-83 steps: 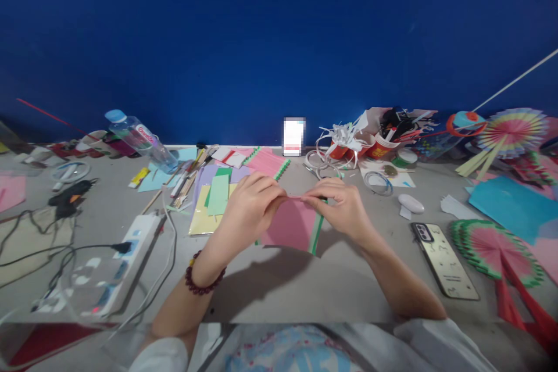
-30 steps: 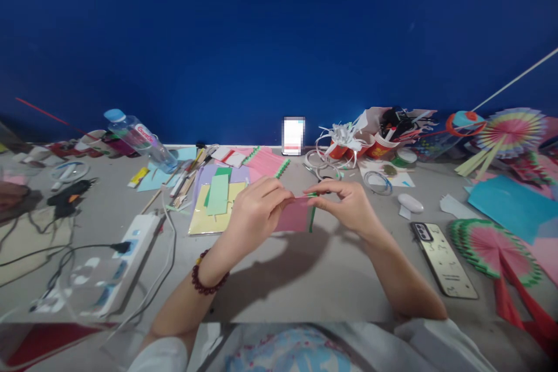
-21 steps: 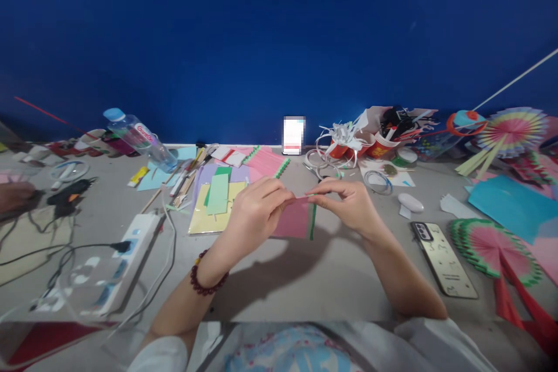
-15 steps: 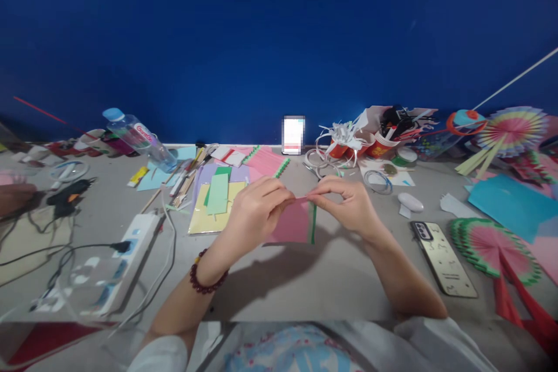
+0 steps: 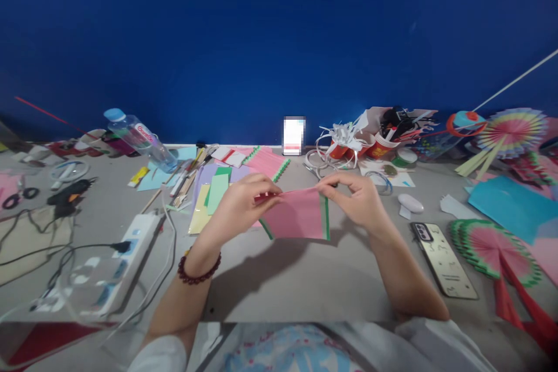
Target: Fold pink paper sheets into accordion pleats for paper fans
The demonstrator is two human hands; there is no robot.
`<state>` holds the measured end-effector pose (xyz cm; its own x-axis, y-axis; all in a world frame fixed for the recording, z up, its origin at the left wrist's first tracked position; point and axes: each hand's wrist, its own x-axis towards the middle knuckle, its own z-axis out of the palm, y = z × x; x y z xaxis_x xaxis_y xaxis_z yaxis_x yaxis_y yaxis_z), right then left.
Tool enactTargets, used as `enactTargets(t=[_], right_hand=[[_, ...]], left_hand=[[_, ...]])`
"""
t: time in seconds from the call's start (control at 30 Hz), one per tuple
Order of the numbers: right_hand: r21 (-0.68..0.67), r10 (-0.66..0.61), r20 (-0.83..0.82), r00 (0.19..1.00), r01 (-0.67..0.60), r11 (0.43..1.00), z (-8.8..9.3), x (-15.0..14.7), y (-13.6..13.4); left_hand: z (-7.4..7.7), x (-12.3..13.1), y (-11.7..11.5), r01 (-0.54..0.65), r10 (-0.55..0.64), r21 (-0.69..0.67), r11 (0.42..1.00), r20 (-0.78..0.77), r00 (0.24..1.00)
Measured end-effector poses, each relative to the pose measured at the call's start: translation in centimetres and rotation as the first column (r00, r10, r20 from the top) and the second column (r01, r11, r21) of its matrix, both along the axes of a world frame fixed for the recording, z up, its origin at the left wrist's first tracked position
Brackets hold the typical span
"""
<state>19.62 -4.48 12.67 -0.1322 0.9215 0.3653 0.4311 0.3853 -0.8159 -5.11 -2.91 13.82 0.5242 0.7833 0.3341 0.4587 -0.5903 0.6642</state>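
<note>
A pink sheet of paper (image 5: 299, 215) with green strips along its left and right sides hangs from both my hands above the grey table. My left hand (image 5: 246, 203), with a dark red bead bracelet on the wrist, pinches its upper left edge. At the upper right corner, thumb and fingers of my right hand (image 5: 351, 197) are closed on the same sheet. Beyond it lies a pleated pink paper (image 5: 267, 163) with green edges. Beside my left hand are light green paper strips (image 5: 218, 195) on a yellow sheet pack (image 5: 196, 218).
On the left lie a power strip (image 5: 126, 267), a glue gun (image 5: 72, 195) and scissors (image 5: 20, 197); a bottle (image 5: 142, 136) leans behind. A phone (image 5: 444, 261) and a pink-green paper fan (image 5: 494, 250) lie right. A lit screen (image 5: 293, 136) and red cups (image 5: 381, 145) stand behind.
My left hand has moved left along the pink paper's upper edge, baring its left green strip. My right hand has shifted slightly right. Another person's hand has left the far left.
</note>
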Motion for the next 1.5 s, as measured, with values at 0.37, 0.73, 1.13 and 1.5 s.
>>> enactTargets(t=[0.37,0.73,1.13,1.5], right_hand=[[-0.106,-0.086,-0.151,0.985,0.07,0.992,-0.7,1.3,1.3],[-0.217,-0.089,-0.236,0.968,0.037,0.975,-1.3,1.2,2.3],[-0.319,-0.061,-0.249,0.967,-0.022,0.948,-2.4,1.8,3.4],[-0.226,-0.056,-0.153,0.987,0.02,0.974,-2.4,2.1,3.5]], left_hand=[[-0.3,-1.4,2.1,0.007,0.049,-0.259,0.966,0.21,0.976],[-1.3,-1.2,3.0,-0.003,0.114,-0.362,0.932,0.285,0.952],[-2.0,-1.7,3.6,0.028,0.061,-0.375,0.927,0.222,0.973],[-2.7,-1.4,3.9,-0.134,0.167,-0.203,0.97,0.16,0.973]])
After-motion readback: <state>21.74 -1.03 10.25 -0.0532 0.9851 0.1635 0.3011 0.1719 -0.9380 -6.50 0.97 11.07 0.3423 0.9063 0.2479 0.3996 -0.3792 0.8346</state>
